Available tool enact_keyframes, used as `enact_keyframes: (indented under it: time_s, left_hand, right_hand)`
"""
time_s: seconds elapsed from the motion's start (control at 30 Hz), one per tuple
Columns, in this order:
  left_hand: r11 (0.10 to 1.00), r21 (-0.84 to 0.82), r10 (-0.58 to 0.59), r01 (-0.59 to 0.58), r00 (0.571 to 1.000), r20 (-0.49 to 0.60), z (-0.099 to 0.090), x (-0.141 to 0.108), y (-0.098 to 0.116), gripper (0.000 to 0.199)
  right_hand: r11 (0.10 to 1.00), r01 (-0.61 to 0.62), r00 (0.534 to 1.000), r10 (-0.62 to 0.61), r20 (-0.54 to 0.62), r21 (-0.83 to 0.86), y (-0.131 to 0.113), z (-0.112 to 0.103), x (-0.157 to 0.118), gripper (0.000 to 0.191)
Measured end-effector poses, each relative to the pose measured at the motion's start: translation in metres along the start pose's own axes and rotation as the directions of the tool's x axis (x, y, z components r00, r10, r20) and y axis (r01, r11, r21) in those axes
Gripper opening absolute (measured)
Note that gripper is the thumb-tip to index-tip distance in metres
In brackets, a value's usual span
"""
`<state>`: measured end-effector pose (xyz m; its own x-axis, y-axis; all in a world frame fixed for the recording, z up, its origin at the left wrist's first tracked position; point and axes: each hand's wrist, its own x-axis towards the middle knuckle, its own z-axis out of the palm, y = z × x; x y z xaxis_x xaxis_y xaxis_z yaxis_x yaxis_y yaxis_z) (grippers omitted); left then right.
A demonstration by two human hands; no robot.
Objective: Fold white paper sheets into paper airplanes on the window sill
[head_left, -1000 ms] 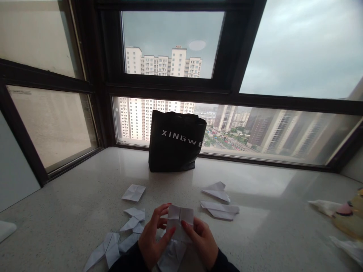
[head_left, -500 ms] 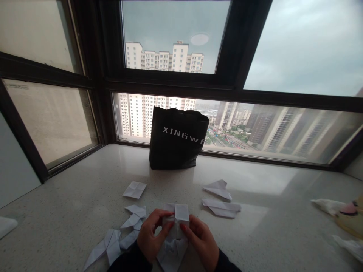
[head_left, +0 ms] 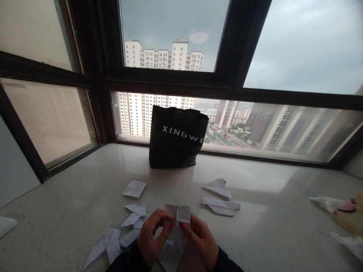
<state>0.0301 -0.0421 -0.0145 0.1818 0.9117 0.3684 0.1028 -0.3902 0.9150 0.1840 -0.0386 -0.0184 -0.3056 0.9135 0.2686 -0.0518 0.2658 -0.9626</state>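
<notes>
Between my two hands is a folded sheet of white paper (head_left: 183,212), with a square top part and a lower end that tapers toward me. My left hand (head_left: 154,234) pinches its left side, thumb and fingertips close to the centre crease. On the right edge my right hand (head_left: 200,234) grips it in the same way, the thumb near the middle. Several folded white paper pieces (head_left: 109,243) lie just left of my left hand. Beyond them is a creased paper square (head_left: 134,189). Two folded paper planes (head_left: 221,207) rest past my right hand.
A black bag (head_left: 178,138) with white lettering stands at the back of the pale speckled counter (head_left: 263,234), against the window. At the right edge are a plush toy (head_left: 350,213) and crumpled white pieces (head_left: 327,204). A white object (head_left: 7,226) sits at the far left.
The folded paper's top has spread flatter, its two upper flaps now level beside the centre crease. My thumbs have shifted slightly toward the middle; both hands keep their hold.
</notes>
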Motion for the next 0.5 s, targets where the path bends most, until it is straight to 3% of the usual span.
enact_keyframes:
  time_s: [0.23, 0.3, 0.5]
  left_hand:
    - [0.998, -0.04, -0.05, 0.045, 0.99, -0.129, 0.006, -0.003, -0.002, 0.015]
    - [0.999, -0.026, -0.036, 0.033, 0.99, -0.134, 0.006, -0.002, -0.006, 0.016]
    - [0.999, -0.02, -0.036, 0.033, 0.975, -0.22, 0.011, -0.004, -0.016, 0.017]
  right_hand:
    - [0.928, -0.012, 0.999, -0.005, -0.043, -0.372, 0.014, -0.002, -0.008, 0.035]
    - [0.919, -0.041, 0.997, 0.013, -0.074, -0.393, 0.014, -0.003, -0.009, 0.036]
    - [0.942, -0.052, 0.998, 0.061, 0.016, -0.331, 0.012, -0.007, -0.007, 0.041]
